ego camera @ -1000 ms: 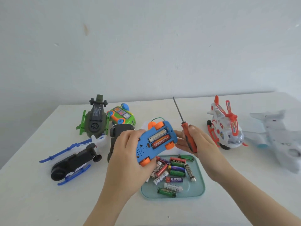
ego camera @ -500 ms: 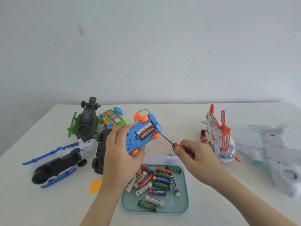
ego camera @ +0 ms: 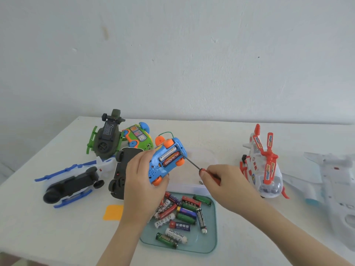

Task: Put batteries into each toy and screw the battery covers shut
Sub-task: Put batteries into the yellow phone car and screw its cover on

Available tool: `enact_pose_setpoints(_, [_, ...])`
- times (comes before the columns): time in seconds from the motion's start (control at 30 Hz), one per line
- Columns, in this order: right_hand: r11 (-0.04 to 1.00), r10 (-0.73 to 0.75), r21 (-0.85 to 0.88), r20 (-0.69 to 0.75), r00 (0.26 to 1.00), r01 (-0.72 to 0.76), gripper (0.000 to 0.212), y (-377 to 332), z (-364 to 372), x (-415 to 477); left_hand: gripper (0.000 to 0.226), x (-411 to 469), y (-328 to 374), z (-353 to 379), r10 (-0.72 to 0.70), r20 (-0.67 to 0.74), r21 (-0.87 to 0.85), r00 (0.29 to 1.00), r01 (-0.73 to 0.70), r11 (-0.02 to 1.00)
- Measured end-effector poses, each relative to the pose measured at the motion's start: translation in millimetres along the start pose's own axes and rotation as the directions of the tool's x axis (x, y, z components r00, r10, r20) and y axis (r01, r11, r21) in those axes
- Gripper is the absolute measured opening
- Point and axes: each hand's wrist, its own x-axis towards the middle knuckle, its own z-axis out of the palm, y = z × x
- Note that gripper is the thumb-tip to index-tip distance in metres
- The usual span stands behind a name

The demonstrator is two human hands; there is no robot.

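On table [ego camera: 57, 237]: six toys [ego camera: 263, 169] | held blue car [ego camera: 153, 169]: two batteries [ego camera: 171, 160] | one screwdriver [ego camera: 192, 164]

Of the person, only two hands and two forearms are seen. The left hand [ego camera: 141, 181] is shown from its back, and smooth knuckles and slim fingers can be made out. The right hand [ego camera: 225, 181] is also shown from its back. The left forearm [ego camera: 119, 242] and the right forearm [ego camera: 288, 231] are slender and bare along all that is shown. Whether sleeves are worn higher up cannot be told.
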Motion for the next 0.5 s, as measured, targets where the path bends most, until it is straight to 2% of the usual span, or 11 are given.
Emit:
enact_pose_setpoints(0.13, [0.994, -0.1, -0.037, 0.028, 0.995, 0.101, 0.037, 12.5, 0.3, 2.1, 0.069, 0.3, -0.4, 2.0, 0.009, 0.003, 0.031, 1.0, -0.009, 0.999])
enact_pose_setpoints(0.5, [0.987, -0.155, 0.053, 0.074, 0.985, 0.151, 0.038, 19.2, 1.9, -10.6, 0.067, -1.2, 10.9, 17.6, 0.067, -0.079, 0.089, 0.995, -0.06, 0.994])
